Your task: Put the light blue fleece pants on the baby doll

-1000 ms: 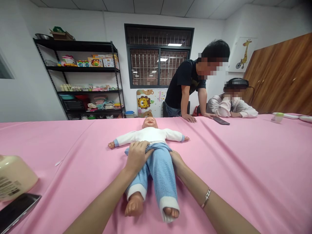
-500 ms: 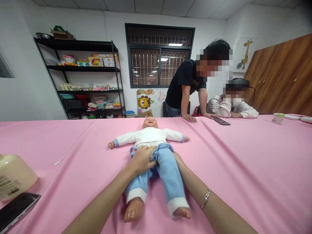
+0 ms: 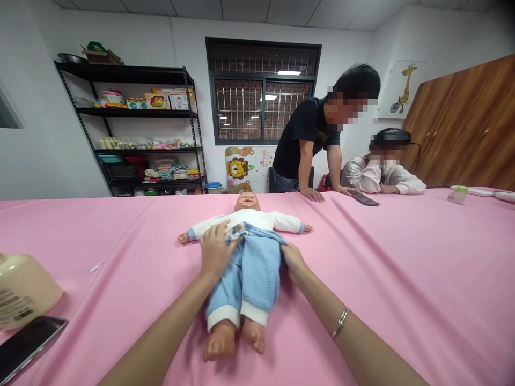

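Entry: the baby doll (image 3: 246,214) lay on its back on the pink tablecloth (image 3: 402,257), long axis running 12 to 6 o'clock, head at 12, bare feet at 6 toward us. Our left hand (image 3: 215,249) rested at the doll's hip on the 9 o'clock side, fingers closed on the waistband of the blue trousers (image 3: 251,273). Our right hand (image 3: 293,260) sat at the opposite hip, at 3 o'clock, pressed against the trouser edge; we could not tell whether its fingers pinched the cloth. Both hands lay equally near, flanking the waist.

Materials: trousers a nubby fleece with white cuffs; white top (image 3: 249,220) soft knit with blue wrist bands; doll limbs smooth moulded plastic. The cloth showed long creases.

At 8 o'clock stood a cream bottle (image 3: 24,292) beside a dark phone (image 3: 28,343). At 1 o'clock, two other people were at the table's far edge.
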Demonstrator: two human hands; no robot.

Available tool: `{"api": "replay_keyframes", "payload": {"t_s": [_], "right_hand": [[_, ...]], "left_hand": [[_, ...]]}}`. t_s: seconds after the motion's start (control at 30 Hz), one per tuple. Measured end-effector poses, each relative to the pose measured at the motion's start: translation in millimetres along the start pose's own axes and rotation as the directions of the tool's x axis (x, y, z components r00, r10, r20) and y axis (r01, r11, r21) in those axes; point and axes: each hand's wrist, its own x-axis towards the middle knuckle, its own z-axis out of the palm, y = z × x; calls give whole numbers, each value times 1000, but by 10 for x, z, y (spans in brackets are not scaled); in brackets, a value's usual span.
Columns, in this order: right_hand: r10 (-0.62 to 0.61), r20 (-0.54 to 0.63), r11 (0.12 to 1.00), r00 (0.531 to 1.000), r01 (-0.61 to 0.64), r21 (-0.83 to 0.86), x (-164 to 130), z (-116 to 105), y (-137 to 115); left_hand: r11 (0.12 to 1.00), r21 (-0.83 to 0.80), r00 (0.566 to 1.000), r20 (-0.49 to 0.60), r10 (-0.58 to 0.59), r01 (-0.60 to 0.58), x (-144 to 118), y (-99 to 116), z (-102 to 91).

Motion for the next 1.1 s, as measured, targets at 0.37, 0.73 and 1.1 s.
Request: {"api": "replay_keyframes", "payload": {"t_s": [0.37, 0.73, 1.1], "right_hand": [[-124, 46, 990, 991, 120, 76, 26, -78, -198], [-154, 392, 912, 907, 283, -296, -226, 21, -344], [-56, 258, 992, 965, 83, -97, 30, -287, -162]], "left_hand": [[701, -596, 865, 498, -60, 391, 77, -368, 122], [793, -541, 865, 500, 36, 280, 99, -269, 37], [606, -591, 721, 691, 42, 532, 132, -395, -206]]}}
